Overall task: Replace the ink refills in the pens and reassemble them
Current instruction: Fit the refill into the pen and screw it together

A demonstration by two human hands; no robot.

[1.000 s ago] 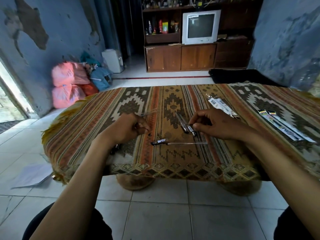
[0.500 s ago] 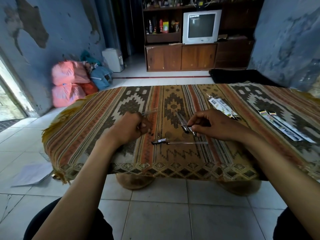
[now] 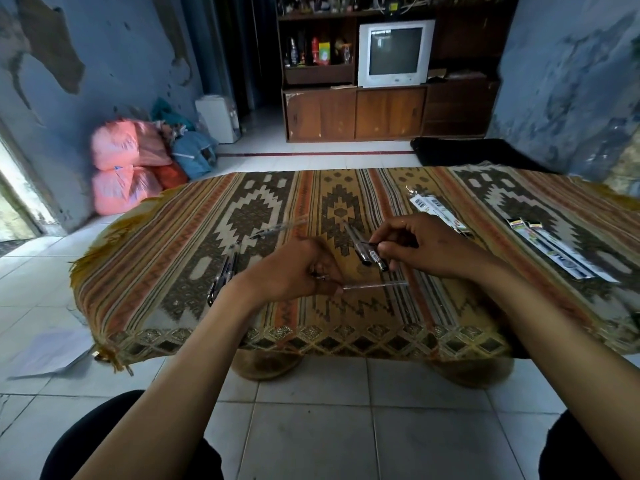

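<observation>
Low in the frame are floor tiles and the person's dark-clad knees; both forearms reach up to the patterned cloth surface [image 3: 145,289]. At mid-frame the left hand [image 3: 294,271] has its fingers curled round the end of a clear barrel [image 3: 375,285], which lies flat, pointing right. Just above it the right hand [image 3: 412,245] pinches a thin dark piece, probably a refill [image 3: 369,243], its end aimed left over two pens [image 3: 367,251] lying side by side.

This looks like the refilling step: an empty barrel taken in one hand, a refill ready in the other. Next the barrel must be lifted and turned so its open end meets the refill, which needs fine alignment.

Left of the left wrist lie two more pens [image 3: 221,275]; above them a clear tube [image 3: 280,228], blurred. The pens under the right hand could be knocked. At the right are flat packets [image 3: 433,209] and, farther right, more packets [image 3: 550,251]. Beyond, a cabinet [image 3: 353,112] carries a television [image 3: 394,51]; bags [image 3: 128,164] are stacked at left.
</observation>
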